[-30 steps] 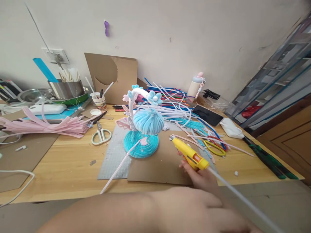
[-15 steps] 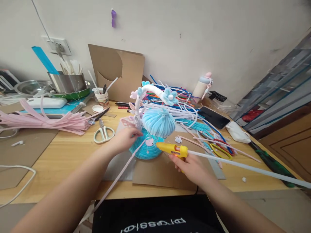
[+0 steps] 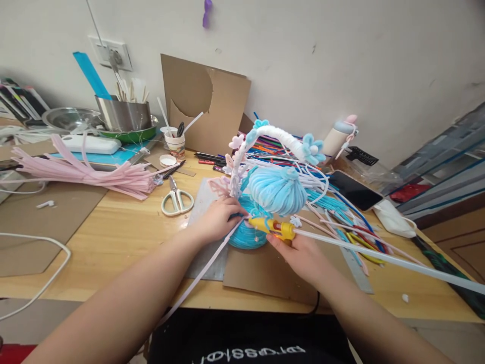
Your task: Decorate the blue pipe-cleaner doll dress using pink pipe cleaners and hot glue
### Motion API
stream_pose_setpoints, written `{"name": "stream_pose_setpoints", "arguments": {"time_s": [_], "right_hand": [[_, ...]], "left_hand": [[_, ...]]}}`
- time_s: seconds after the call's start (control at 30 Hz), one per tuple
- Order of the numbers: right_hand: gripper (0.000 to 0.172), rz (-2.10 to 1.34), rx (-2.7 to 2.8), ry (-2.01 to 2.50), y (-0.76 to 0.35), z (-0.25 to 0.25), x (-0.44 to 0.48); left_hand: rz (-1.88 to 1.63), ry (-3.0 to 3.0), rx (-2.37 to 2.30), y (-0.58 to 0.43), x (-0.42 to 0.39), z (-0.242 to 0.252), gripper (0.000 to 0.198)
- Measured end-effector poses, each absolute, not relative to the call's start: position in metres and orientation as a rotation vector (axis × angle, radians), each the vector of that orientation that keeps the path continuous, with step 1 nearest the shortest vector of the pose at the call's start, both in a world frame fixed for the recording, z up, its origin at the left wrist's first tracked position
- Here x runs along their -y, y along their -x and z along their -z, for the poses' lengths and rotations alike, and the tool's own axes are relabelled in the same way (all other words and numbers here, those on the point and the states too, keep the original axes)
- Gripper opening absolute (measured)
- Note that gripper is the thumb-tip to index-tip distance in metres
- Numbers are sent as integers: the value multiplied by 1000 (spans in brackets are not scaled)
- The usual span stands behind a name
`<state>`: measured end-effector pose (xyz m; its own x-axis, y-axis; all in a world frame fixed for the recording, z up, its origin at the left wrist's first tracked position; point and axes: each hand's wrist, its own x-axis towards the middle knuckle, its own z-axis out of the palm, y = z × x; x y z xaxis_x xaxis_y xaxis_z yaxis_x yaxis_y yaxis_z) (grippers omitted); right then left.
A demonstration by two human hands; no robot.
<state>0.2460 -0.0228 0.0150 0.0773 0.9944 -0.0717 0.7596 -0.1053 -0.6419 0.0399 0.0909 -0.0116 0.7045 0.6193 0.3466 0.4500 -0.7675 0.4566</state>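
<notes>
My right hand is closed round a yellow hot glue gun, with a long white glue stick trailing from its back. The gun's nozzle meets the fingertips of my left hand, which pinch the end of a pink pipe cleaner running down toward my lap. Both are over the round blue base of a fuzzy craft piece. Above it hangs a pleated light-blue dome, beside a white wrapped arch bearing blue and pink flowers. My fingers partly hide the pink strip's end.
Scissors and a pink pipe cleaner bundle lie to the left. Many coloured pipe cleaners spread behind and right of the craft, near a phone. Cardboard lies underneath. A paper cup stands at the back.
The view has swung left, so everything sits further right in it. The glue gun's nozzle has come closer to my left fingertips, which now cover more of the pink pipe cleaner's end.
</notes>
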Motion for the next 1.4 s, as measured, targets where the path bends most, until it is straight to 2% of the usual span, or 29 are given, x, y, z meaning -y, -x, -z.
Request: {"name": "stream_pose_setpoints", "arguments": {"time_s": [0.4,1.03,1.2,1.4], "right_hand": [[42,-463,1894,2103,-231,-28,24],[41,-625,1823,2022,-241,-16,34],[46,-636,1812,2103,-244,-17,38],[42,-585,1785,2045,-250,-16,43]], "left_hand": [[-659,-2551,-885,-39,-89,12,23],[-644,-2520,-909,-37,-86,10,23],[-653,-2524,-898,-36,-86,11,23],[-660,-2552,-870,-36,-86,11,24]]}}
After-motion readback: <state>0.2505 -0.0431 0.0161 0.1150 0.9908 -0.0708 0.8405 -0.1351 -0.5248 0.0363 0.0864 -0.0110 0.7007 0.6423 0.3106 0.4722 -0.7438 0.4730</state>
